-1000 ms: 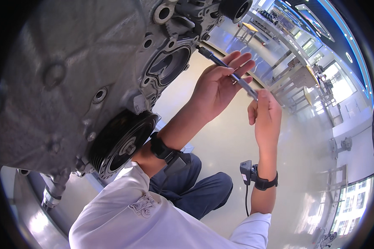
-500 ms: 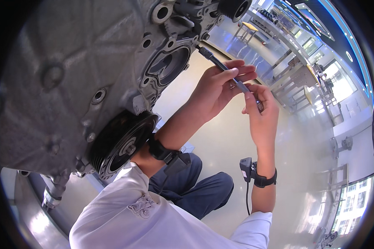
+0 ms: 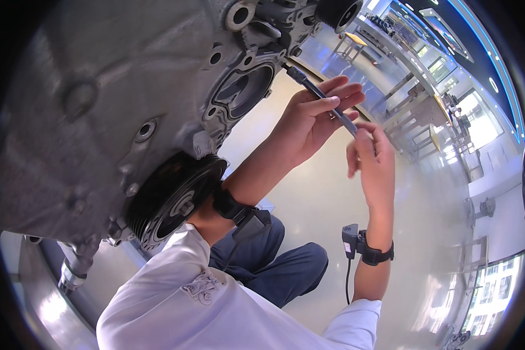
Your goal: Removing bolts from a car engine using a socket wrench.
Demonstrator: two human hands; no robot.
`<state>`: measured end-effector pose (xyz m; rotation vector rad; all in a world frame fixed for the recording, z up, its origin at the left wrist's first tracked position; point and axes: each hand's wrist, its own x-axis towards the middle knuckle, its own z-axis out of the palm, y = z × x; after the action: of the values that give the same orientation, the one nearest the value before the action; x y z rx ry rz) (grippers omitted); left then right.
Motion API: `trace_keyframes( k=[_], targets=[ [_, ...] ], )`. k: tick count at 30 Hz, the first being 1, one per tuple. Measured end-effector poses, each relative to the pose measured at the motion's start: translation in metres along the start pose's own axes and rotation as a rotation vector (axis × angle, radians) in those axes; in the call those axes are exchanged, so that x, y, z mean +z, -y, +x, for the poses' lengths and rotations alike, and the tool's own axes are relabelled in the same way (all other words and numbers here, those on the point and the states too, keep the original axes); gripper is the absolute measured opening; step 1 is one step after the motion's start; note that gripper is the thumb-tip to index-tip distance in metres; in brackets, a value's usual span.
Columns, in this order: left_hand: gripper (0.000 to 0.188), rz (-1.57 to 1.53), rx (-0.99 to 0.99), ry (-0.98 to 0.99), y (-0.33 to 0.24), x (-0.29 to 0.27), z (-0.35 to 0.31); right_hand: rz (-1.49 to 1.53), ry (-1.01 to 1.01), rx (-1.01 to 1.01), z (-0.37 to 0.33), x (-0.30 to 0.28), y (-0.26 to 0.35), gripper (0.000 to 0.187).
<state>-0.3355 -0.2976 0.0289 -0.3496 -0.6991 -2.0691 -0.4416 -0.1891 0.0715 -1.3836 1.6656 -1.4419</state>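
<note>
A slim socket extension bar (image 3: 312,89), with a dark socket at its far end, slants from a metal engine block (image 3: 116,76) toward me. Its tip meets the engine's edge beside a round, open port (image 3: 243,90). My left hand (image 3: 316,119) supports the middle of the bar between thumb and fingers, the other fingertips stretched out past it. At the bar's near end, my right hand (image 3: 377,160) has its fingers curled round it; they hide that end and are slightly blurred.
A black ribbed pulley (image 3: 175,201) sits on the engine close to my left forearm. Another dark pulley (image 3: 339,13) juts out at the top. Workbenches (image 3: 414,73) and a yellow-topped stool (image 3: 356,39) stand farther off to the right.
My right hand has shifted its grip at the bar's near end, turning and moving slightly down. The engine, bar and left hand appear a little farther right and lower in view.
</note>
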Motion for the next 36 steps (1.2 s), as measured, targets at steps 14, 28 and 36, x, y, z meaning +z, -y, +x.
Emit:
trace_keyframes(
  k=[14, 28, 36],
  targets=[
    [0.046, -0.256, -0.055, 0.011, 0.000, 0.002, 0.005, -0.265, -0.075, -0.143, 0.002, 0.008, -0.009, 0.027],
    [0.043, -0.077, -0.014, -0.018, 0.016, 0.003, -0.001, -0.204, -0.168, -0.223, 0.005, 0.015, -0.012, 0.033],
    [0.043, -0.168, -0.004, 0.051, 0.019, -0.002, 0.004, -0.392, -0.037, -0.173, 0.003, -0.009, -0.015, 0.016]
  ],
)
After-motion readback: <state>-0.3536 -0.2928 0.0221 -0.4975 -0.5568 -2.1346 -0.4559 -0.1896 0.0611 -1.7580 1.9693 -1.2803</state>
